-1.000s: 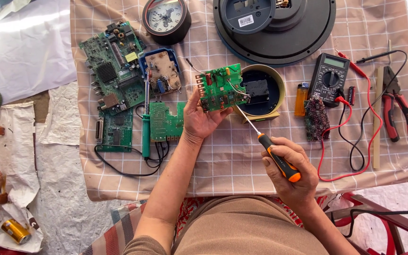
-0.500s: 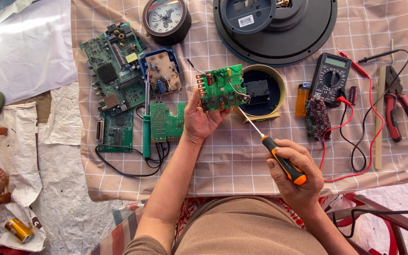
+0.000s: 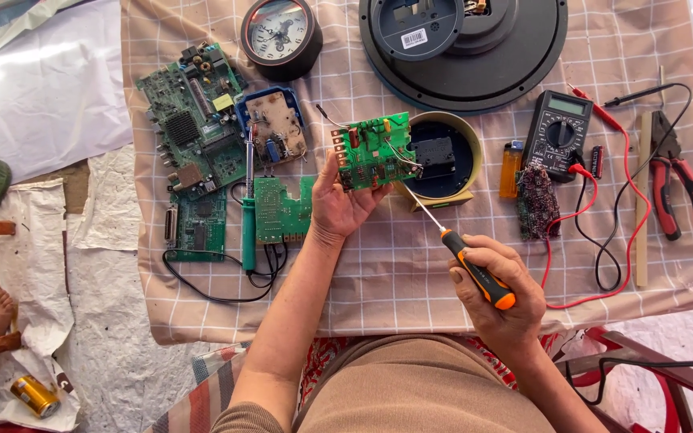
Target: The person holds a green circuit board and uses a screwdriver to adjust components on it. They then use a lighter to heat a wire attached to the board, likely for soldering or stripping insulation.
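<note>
My left hand (image 3: 345,207) holds a small green circuit board (image 3: 374,151) tilted up above the checked cloth (image 3: 395,273). My right hand (image 3: 500,293) grips a screwdriver (image 3: 475,269) with an orange and black handle; its thin shaft runs up-left and its tip touches the board's right edge. Just behind the board sits a round yellow-rimmed dish (image 3: 443,156) with a black part inside.
Left of the hands lie larger green boards (image 3: 194,128), a green soldering iron (image 3: 249,216) and a blue-cased board (image 3: 273,124). A clock face (image 3: 280,32) and a big black disc (image 3: 463,48) lie at the back. A multimeter (image 3: 557,132) with red and black leads, a lighter (image 3: 511,168) and pliers (image 3: 671,180) are on the right.
My right hand and the screwdriver have shifted slightly to the right and down. The left hand keeps the board in the same place.
</note>
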